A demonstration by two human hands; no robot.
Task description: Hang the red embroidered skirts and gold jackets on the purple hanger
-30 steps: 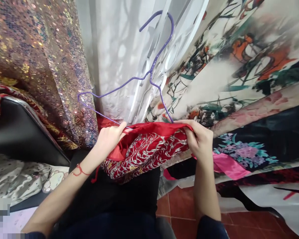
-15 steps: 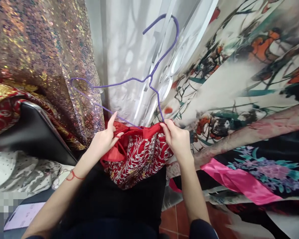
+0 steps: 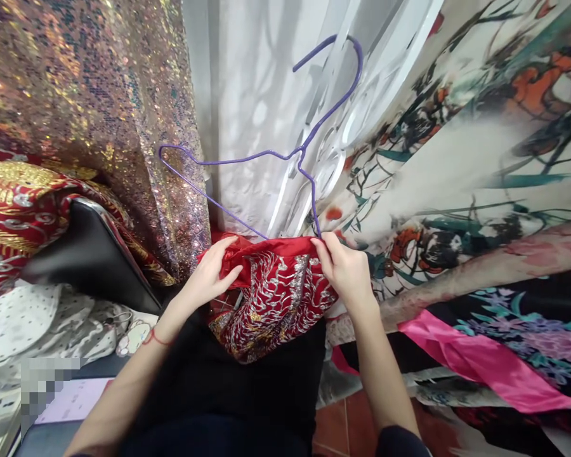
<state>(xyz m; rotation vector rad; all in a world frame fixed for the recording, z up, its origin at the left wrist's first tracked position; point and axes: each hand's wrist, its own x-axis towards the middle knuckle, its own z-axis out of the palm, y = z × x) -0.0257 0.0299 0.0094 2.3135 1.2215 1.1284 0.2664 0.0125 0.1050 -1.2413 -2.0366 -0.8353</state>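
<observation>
Grip, right hand (image 3: 345,266): thumb and fingers closed on the upper edge of a red garment (image 3: 285,292), at the point where the hanger's frame meets the cloth. Grip, left hand (image 3: 212,273): at the garment's other end, thumb and forefinger apart; whether the remaining fingers pinch cloth cannot be told.

Handling, near to far. Garment: held between the hands just above black trousers (image 3: 247,400), patterned part drooping; its weight is best eased by low hands, as the metallic-looking decoration could snag if dragged. Upper edge: plain red, drawn fairly straight; advisable to hold the right pinch firm and smooth folds with the left, in short passes. Hanger (image 3: 252,157): purple, tilted, hook uppermost, left corner bare, lower bar running down to the red edge; its right end is hidden by cloth and hand. A sideways tug would probably swing the frame, so tension should be shared by both hands.

Pose, near to far. Forearms: raised from below, converging on the garment. Left wrist: red bracelet (image 3: 157,336), hand angled inward, thumb towards the right hand. Right: knuckles up, fingertips turned inward.

Beyond: sequined cloth (image 3: 124,95), left; white curtain (image 3: 252,95), behind the hanger; floral fabric (image 3: 457,178), right.
</observation>
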